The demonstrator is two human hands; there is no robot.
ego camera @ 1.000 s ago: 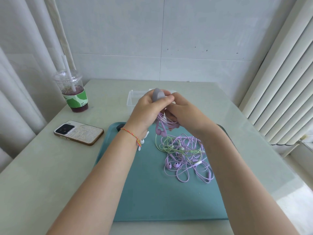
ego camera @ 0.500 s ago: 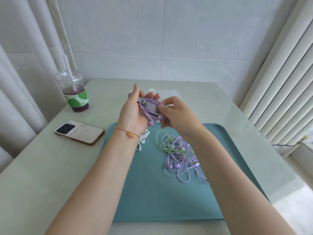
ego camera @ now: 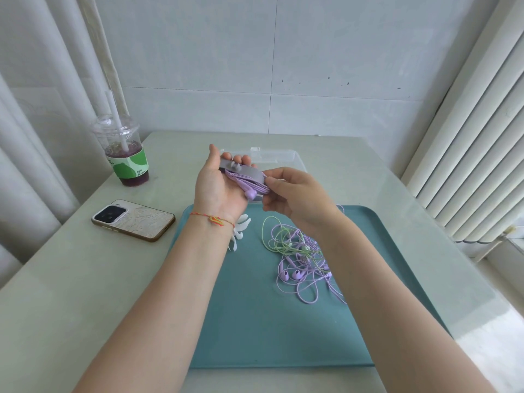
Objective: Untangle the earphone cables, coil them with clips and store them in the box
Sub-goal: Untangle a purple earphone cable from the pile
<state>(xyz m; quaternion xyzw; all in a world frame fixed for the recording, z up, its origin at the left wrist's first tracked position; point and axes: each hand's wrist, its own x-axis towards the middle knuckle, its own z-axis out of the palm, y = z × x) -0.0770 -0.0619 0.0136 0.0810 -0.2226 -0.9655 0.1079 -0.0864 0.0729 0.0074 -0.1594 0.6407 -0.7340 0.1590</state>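
Observation:
My left hand (ego camera: 218, 185) lies palm up above the far edge of the teal tray (ego camera: 255, 330) and holds a coiled purple earphone bundle (ego camera: 246, 185). A grey clip strap (ego camera: 246, 171) with a stud lies over the coil. My right hand (ego camera: 295, 194) pinches the right end of the strap and coil. A tangle of purple and green earphone cables (ego camera: 300, 258) rests on the tray to the right. White clips (ego camera: 239, 231) lie on the tray under my left wrist. The clear plastic box (ego camera: 280, 157) stands behind my hands, partly hidden.
A phone (ego camera: 133, 219) lies face down left of the tray. A plastic cup of dark drink with a straw (ego camera: 126, 157) stands at the back left. Curtains hang on the left, blinds on the right, and a tiled wall rises behind the table.
My left hand turned palm up with the coil across it. The grey strap now lies flat over the bundle, and my right hand shifted to its right end.

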